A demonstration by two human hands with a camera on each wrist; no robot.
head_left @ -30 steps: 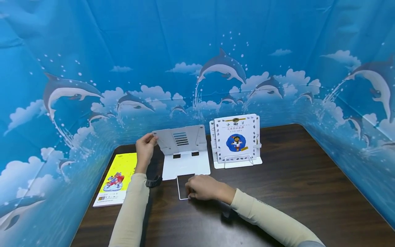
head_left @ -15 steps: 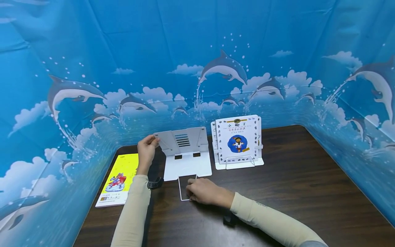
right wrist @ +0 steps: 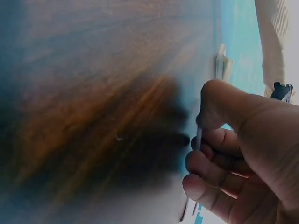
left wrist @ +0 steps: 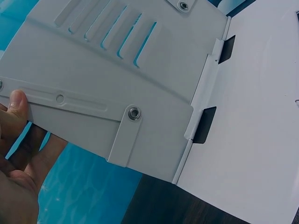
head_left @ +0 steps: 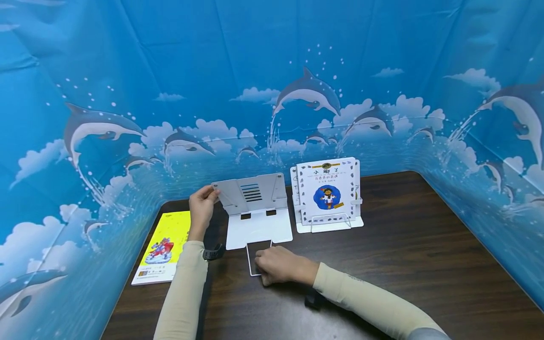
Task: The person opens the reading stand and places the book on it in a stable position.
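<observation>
A white metal book stand [head_left: 259, 229] stands unfolded on the table, its slotted back panel [head_left: 250, 192] tilted up behind the flat base. My left hand [head_left: 200, 210] pinches the panel's upper left corner; in the left wrist view the thumb [left wrist: 17, 105] lies on its face near a riveted strip. A thin white wire frame [head_left: 249, 262] extends from the base's front edge. My right hand [head_left: 282, 265] holds this frame at its right front part, with curled fingers. In the right wrist view the thumb and fingers [right wrist: 198, 163] pinch the thin wire [right wrist: 199, 138].
To the right, a second white stand [head_left: 299, 228] bears a picture book [head_left: 327, 196] behind a wire holder. A yellow and white book [head_left: 163, 245] lies flat at the left. The dark wooden table [head_left: 403, 245] meets a blue dolphin curtain [head_left: 238, 56] behind and at both sides.
My right hand has turned slightly at the wire frame, its fingertips lower toward the table's front. The left hand keeps its pinch on the panel. The view has shifted a little.
</observation>
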